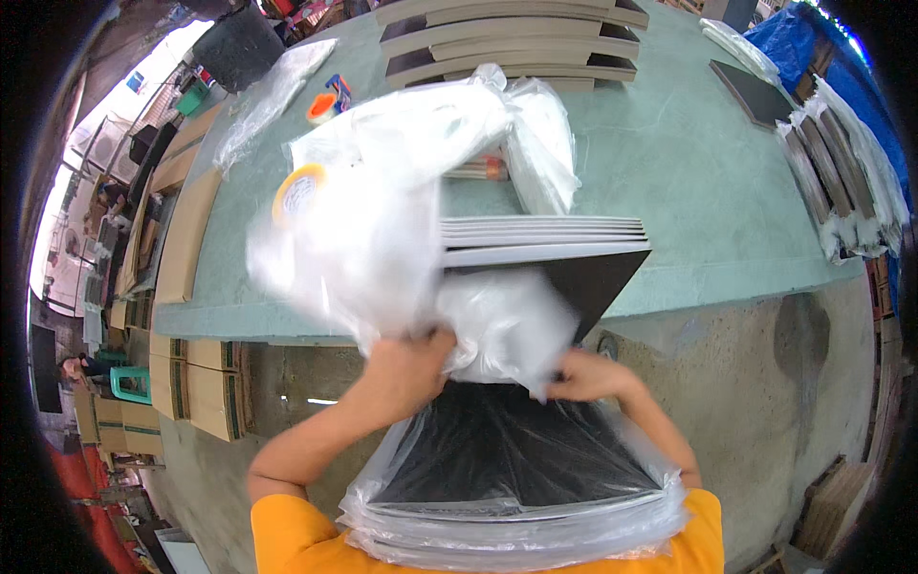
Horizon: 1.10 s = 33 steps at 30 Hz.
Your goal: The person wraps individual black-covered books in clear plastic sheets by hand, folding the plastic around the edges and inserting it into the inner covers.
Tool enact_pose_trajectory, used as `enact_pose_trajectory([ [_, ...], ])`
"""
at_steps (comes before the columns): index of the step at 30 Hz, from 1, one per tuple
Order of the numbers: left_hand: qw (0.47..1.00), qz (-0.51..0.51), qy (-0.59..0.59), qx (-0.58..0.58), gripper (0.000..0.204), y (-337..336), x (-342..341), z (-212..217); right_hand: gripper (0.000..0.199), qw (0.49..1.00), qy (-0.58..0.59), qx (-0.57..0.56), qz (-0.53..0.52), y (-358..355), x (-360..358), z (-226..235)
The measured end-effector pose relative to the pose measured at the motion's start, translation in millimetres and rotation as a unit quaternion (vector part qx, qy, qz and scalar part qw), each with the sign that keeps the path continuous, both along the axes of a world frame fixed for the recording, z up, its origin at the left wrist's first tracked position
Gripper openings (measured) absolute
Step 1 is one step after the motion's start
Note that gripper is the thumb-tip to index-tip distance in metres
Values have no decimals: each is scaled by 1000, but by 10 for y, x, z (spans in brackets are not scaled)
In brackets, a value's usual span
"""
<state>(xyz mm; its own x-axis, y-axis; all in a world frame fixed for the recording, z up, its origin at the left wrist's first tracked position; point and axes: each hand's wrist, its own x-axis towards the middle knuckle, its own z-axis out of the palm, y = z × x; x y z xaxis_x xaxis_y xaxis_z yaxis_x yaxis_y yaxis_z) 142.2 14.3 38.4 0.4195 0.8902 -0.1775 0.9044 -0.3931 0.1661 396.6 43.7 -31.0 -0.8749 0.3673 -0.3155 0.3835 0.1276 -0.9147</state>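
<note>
My left hand [409,371] is closed on a translucent white plastic bag [512,311], blurred by motion. On the bag's right side, my right hand [588,375] pinches its edge. Behind the bag, a stack of black panels [612,273] with pale edges lies at the table's near edge. More loose plastic bags [363,244] billow on the left, partly hiding a yellow-rimmed tape roll [299,193]. Close against my body, below both hands, are several plastic-wrapped black panels [512,445].
The green table [708,191] carries stacked panels [512,43] at the far side and wrapped panels [827,167] at right. An orange and blue tape dispenser [327,103] lies far left. Cardboard boxes [206,392] stand on the left floor. Another person [91,368] is at far left.
</note>
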Motion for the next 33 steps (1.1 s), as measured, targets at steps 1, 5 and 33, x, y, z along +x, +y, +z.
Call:
enact_pose_trajectory([
  [1, 990, 13, -113, -78, 34, -85, -81, -259, 39, 992, 94, -30, -83, -5, -9, 225],
  [5, 972, -39, -113, -201, 43, -190, 62, -231, 58, 940, 232, 208, -140, -70, -386, 713],
  [33, 798, 144, -514, -278, 55, 21, 405, 75, 18, 841, 234, -337, -352, -93, -181, 172],
])
